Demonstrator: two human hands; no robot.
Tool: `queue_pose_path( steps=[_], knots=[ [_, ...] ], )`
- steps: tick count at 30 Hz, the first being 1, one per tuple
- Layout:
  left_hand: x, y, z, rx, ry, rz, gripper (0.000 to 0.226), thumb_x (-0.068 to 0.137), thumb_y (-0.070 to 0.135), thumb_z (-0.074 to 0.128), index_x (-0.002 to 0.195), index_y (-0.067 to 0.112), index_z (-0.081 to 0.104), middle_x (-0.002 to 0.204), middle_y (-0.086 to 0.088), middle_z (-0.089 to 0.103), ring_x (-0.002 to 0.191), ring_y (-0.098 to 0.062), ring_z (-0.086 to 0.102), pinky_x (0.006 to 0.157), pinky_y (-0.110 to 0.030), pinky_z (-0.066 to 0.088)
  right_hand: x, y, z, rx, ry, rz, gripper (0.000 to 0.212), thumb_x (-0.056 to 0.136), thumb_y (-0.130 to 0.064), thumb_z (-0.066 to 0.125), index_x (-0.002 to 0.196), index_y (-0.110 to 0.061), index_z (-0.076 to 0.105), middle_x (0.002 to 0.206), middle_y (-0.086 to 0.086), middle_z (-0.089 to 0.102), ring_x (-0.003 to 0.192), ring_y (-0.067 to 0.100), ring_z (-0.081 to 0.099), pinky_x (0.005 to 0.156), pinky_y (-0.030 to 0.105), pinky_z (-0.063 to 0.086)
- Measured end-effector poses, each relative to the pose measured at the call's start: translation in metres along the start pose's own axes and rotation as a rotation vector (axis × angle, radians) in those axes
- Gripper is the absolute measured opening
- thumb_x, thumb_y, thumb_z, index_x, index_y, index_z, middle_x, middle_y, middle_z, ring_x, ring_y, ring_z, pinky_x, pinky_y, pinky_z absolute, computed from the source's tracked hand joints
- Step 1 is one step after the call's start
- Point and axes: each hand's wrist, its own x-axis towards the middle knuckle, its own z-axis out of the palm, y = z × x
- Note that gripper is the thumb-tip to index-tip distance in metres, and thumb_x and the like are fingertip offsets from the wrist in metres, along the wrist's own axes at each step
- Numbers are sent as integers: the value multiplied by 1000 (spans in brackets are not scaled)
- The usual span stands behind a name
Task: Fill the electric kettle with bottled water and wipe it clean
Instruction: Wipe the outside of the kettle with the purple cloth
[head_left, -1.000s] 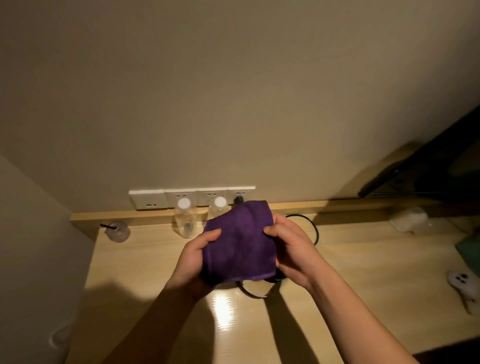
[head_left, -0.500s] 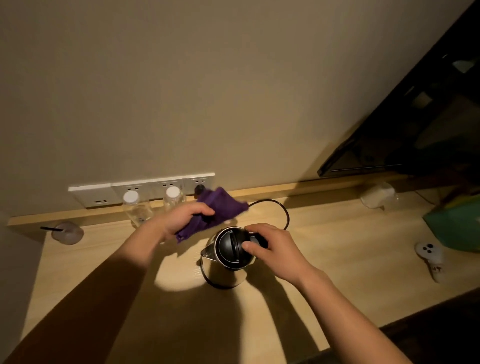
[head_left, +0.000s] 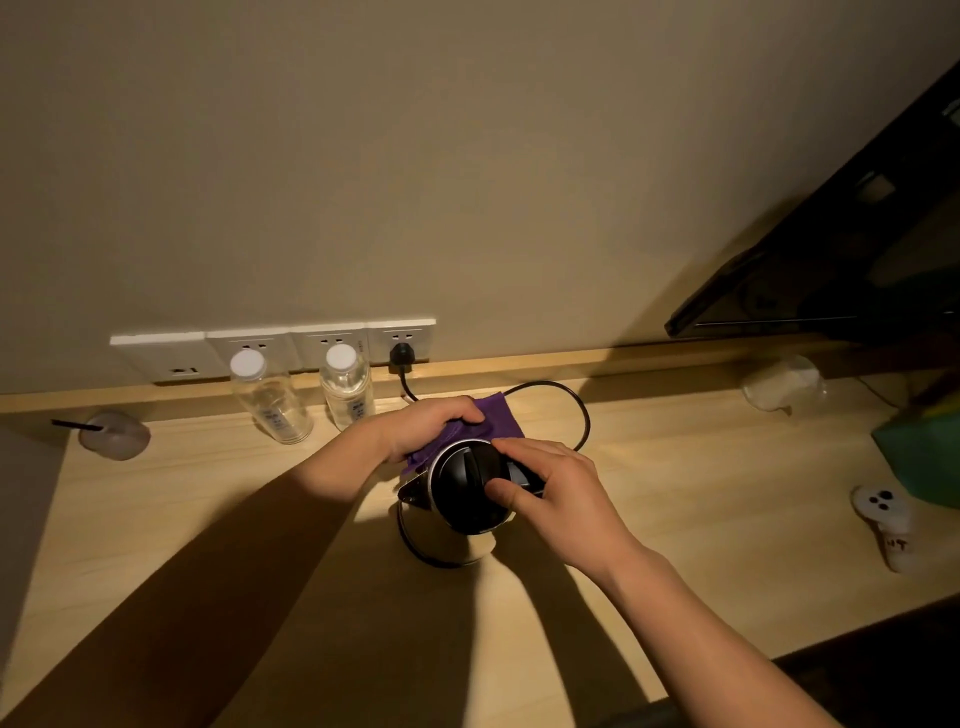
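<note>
A steel electric kettle with a black lid is seen standing upright on a pale wooden counter, its cord looped behind it to a plug seated in the wall socket strip. The kettle's handle, on its right side, is gripped by the right hand, with the thumb laid on the lid's edge and the fingers curled around the handle. A purple cloth is bunched in the closed left hand and pressed against the kettle's far left shoulder. Behind and to the left of the kettle, two clear bottles with white caps are stood side by side against the back ledge. Well to the kettle's right, a white controller is laid near the counter's edge.
</note>
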Motion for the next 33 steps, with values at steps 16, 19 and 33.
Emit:
queue_pose_path(
  steps=[16, 19, 33],
  knots=[
    [-8, -29, -7, -180, 122, 23, 43, 75, 41, 69, 101, 7, 69, 84, -12, 74, 73, -26, 67, 74, -37, 51, -2, 5, 3, 127, 13, -23, 62, 81, -67, 60, 136, -40, 65, 127, -38, 57, 130, -2, 49, 115, 48, 40],
    [24, -3, -6, 122, -63, -72, 33, 85, 39, 63, 103, 11, 65, 82, -7, 71, 68, -22, 65, 68, -34, 51, -2, 10, 5, 153, 17, -19, 62, 82, -67, 63, 137, -40, 65, 134, -28, 62, 133, 0, 48, 115, 49, 42],
    [-11, -84, 0, -534, 129, 349, 29, 88, 30, 58, 105, 8, 66, 83, -12, 71, 72, -23, 67, 71, -34, 53, -1, 18, 8, 153, 33, -77, 42, 94, -36, 73, 135, -34, 66, 131, -22, 65, 131, 1, 50, 113, 43, 47]
  ],
)
